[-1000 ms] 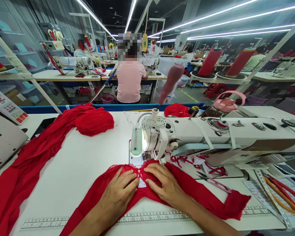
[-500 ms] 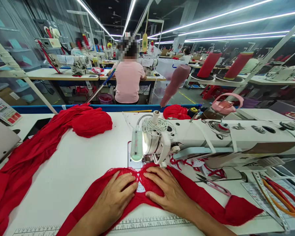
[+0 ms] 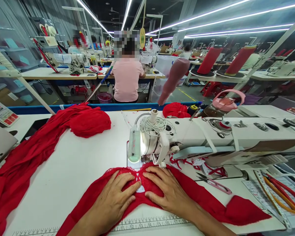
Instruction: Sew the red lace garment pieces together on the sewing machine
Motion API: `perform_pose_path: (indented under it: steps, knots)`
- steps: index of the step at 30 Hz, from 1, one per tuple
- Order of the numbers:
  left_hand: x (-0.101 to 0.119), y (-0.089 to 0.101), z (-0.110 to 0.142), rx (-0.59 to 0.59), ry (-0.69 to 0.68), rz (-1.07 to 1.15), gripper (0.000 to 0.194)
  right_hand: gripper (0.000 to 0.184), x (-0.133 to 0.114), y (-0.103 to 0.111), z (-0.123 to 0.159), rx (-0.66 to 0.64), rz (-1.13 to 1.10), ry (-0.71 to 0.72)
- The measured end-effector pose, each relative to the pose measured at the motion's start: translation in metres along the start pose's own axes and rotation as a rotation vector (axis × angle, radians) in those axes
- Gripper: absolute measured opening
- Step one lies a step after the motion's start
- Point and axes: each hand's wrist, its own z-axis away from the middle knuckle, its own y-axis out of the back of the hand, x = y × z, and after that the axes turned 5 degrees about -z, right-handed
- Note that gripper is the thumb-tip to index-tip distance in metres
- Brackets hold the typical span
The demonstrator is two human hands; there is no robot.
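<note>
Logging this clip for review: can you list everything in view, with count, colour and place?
red fabric piece: one, red, under both hands at the needle
fabric pile: one, red, left across the table
sewing machine: one, white, centre right
table: one, white
thread snips: one, pink, right of the fabric
scissors: one, red and orange, far right
thread cones: two, red, behind
co-worker: one, pink top, seated behind
left hand: flat on fabric
right hand: flat on fabric

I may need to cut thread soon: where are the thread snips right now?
In the head view, the thread snips lie on the table right of the right hand, just before the sewing machine.
</note>
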Motion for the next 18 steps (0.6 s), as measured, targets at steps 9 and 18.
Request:
perform_pose_path:
  steps: [9, 18]
  knots:
    - [0.0003, 0.0007, -0.0006, 0.020, -0.017, 0.003, 0.039, 0.048, -0.0014, 0.0013, -0.0012, 0.026, 0.005, 0.026]
    - [0.0010, 0.0026, 0.0003, 0.075, -0.022, 0.036, 0.035, 0.045, -0.0065, 0.0037, -0.0024, 0.045, 0.053, 0.079]
